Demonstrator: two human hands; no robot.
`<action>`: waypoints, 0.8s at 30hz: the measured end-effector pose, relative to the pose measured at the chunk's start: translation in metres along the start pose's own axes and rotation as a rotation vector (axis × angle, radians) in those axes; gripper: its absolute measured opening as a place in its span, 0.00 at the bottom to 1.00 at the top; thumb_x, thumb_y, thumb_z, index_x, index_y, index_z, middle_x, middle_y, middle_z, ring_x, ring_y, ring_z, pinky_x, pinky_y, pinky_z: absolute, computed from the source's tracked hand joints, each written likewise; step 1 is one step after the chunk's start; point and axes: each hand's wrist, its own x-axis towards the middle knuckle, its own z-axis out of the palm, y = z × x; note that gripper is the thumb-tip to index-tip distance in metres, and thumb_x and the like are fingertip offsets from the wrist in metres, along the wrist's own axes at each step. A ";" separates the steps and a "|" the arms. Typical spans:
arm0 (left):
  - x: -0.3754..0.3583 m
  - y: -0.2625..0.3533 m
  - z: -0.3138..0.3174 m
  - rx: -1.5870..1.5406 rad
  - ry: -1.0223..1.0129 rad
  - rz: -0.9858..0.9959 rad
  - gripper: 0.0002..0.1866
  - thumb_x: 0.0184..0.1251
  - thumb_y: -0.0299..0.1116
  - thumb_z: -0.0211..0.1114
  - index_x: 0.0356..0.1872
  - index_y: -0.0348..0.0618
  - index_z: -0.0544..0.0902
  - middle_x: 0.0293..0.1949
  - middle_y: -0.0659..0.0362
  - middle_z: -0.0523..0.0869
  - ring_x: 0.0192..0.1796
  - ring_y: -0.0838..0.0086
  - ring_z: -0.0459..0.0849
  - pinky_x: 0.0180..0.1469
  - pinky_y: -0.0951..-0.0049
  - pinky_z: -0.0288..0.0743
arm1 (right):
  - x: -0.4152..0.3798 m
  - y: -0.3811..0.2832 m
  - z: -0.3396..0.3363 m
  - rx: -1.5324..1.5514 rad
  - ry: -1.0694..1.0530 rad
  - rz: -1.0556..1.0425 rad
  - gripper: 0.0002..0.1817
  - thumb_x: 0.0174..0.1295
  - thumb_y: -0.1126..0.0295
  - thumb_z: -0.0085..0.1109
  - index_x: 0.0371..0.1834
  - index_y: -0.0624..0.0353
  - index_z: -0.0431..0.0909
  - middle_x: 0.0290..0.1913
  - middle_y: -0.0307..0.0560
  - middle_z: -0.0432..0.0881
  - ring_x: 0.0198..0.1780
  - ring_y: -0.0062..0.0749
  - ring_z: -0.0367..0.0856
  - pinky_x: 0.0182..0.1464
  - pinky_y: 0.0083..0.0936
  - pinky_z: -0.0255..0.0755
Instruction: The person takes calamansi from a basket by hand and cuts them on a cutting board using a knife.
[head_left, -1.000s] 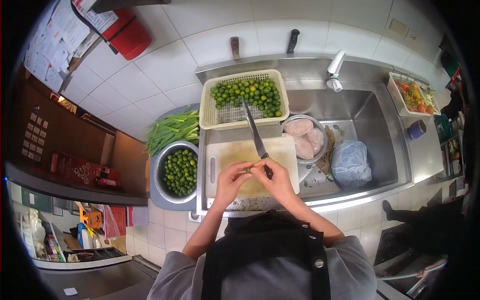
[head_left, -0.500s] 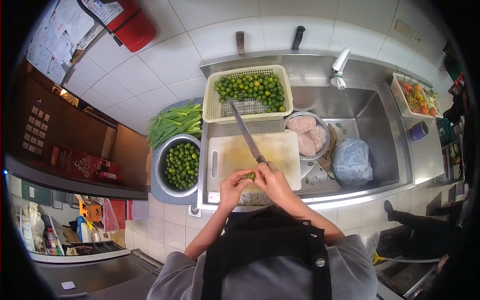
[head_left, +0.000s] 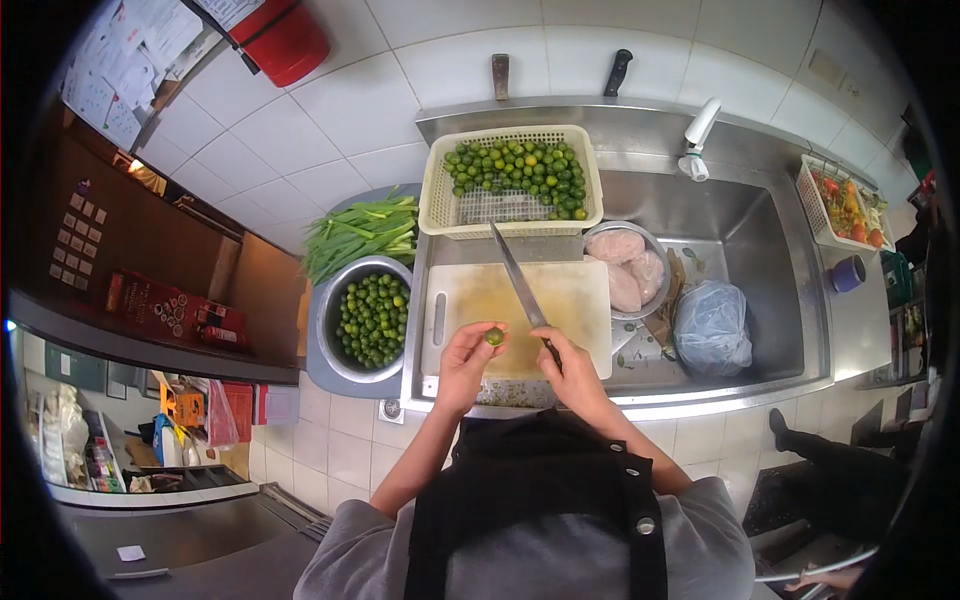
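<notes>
Between its fingertips my left hand pinches a small green calamansi. My right hand grips the handle of a long knife, whose blade points up and away to the left. Both hands are over the near half of a white cutting board with yellowish wet stains. Beyond the board, a cream plastic basket holds many green calamansi, a few yellowish. To the left, a metal bowl is full of more calamansi.
Green leafy stalks lie behind the bowl. Right of the board, a metal bowl of raw meat and a tied plastic bag are in the sink below a white faucet. A vegetable basket and purple cup stand farther right.
My hands have moved apart. The calamansi has stayed in my left hand, while my right hand has shifted right with the knife. The whole view has also shifted slightly.
</notes>
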 end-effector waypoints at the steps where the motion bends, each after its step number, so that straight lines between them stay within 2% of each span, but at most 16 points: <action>1: 0.000 -0.001 0.000 0.000 0.000 0.000 0.14 0.79 0.22 0.59 0.61 0.40 0.76 0.62 0.52 0.84 0.63 0.65 0.84 0.65 0.65 0.79 | -0.001 0.004 0.002 -0.014 -0.003 -0.043 0.11 0.72 0.75 0.57 0.55 0.62 0.77 0.35 0.56 0.81 0.33 0.46 0.82 0.40 0.37 0.76; 3: 0.002 -0.003 0.000 -0.025 0.009 0.026 0.14 0.78 0.21 0.58 0.60 0.40 0.77 0.59 0.54 0.85 0.59 0.68 0.84 0.63 0.67 0.79 | -0.001 0.012 0.005 -0.029 -0.005 -0.087 0.11 0.73 0.75 0.56 0.56 0.61 0.77 0.36 0.57 0.81 0.33 0.46 0.82 0.40 0.37 0.76; 5: 0.004 -0.010 -0.004 0.009 0.037 0.035 0.14 0.76 0.20 0.60 0.59 0.40 0.78 0.56 0.55 0.85 0.58 0.71 0.84 0.62 0.68 0.79 | -0.001 0.018 0.006 -0.040 -0.069 -0.051 0.17 0.75 0.73 0.55 0.66 0.56 0.75 0.35 0.52 0.83 0.33 0.33 0.82 0.42 0.31 0.77; 6: 0.006 -0.015 -0.008 0.043 0.065 0.044 0.14 0.74 0.19 0.62 0.57 0.40 0.79 0.53 0.57 0.86 0.56 0.73 0.84 0.61 0.69 0.79 | -0.002 0.016 0.007 -0.040 -0.069 -0.049 0.17 0.75 0.73 0.55 0.66 0.56 0.75 0.35 0.52 0.83 0.33 0.33 0.82 0.42 0.31 0.77; 8: 0.014 -0.027 -0.015 0.161 0.114 0.059 0.14 0.71 0.18 0.65 0.55 0.40 0.80 0.50 0.58 0.86 0.52 0.74 0.85 0.58 0.70 0.80 | -0.004 0.010 0.008 -0.048 -0.044 -0.105 0.26 0.75 0.75 0.52 0.75 0.54 0.68 0.37 0.63 0.83 0.36 0.57 0.84 0.43 0.43 0.77; 9: 0.017 -0.035 -0.019 0.279 0.164 0.077 0.14 0.68 0.18 0.68 0.53 0.40 0.81 0.47 0.59 0.86 0.48 0.76 0.86 0.55 0.72 0.81 | -0.005 0.012 0.009 -0.049 -0.047 -0.104 0.26 0.75 0.75 0.52 0.75 0.54 0.68 0.37 0.63 0.83 0.36 0.57 0.84 0.43 0.43 0.77; 11: 0.025 -0.062 -0.032 0.366 0.206 0.084 0.15 0.65 0.18 0.70 0.51 0.39 0.82 0.46 0.59 0.86 0.46 0.76 0.86 0.51 0.74 0.81 | -0.010 0.023 0.015 -0.170 -0.066 -0.035 0.32 0.75 0.74 0.51 0.82 0.49 0.60 0.38 0.67 0.83 0.38 0.64 0.84 0.44 0.50 0.77; 15: 0.041 -0.104 -0.051 0.577 0.251 0.171 0.14 0.59 0.18 0.76 0.45 0.36 0.84 0.44 0.59 0.85 0.39 0.76 0.87 0.43 0.76 0.82 | -0.018 0.051 0.021 -0.272 -0.178 0.018 0.34 0.74 0.73 0.52 0.83 0.47 0.58 0.39 0.70 0.84 0.40 0.67 0.84 0.44 0.55 0.76; 19: 0.039 -0.103 -0.048 0.644 0.262 0.175 0.13 0.56 0.18 0.79 0.42 0.33 0.86 0.43 0.59 0.83 0.40 0.76 0.87 0.45 0.75 0.83 | -0.024 0.067 0.023 -0.342 -0.230 -0.028 0.34 0.73 0.70 0.53 0.83 0.44 0.59 0.37 0.68 0.84 0.38 0.67 0.84 0.44 0.55 0.77; 24: 0.041 -0.107 -0.053 0.554 0.259 0.172 0.14 0.54 0.17 0.79 0.42 0.31 0.87 0.43 0.58 0.82 0.41 0.75 0.87 0.49 0.74 0.85 | -0.026 0.070 0.021 -0.375 -0.275 -0.015 0.34 0.73 0.68 0.53 0.83 0.41 0.59 0.33 0.66 0.83 0.36 0.66 0.84 0.43 0.56 0.77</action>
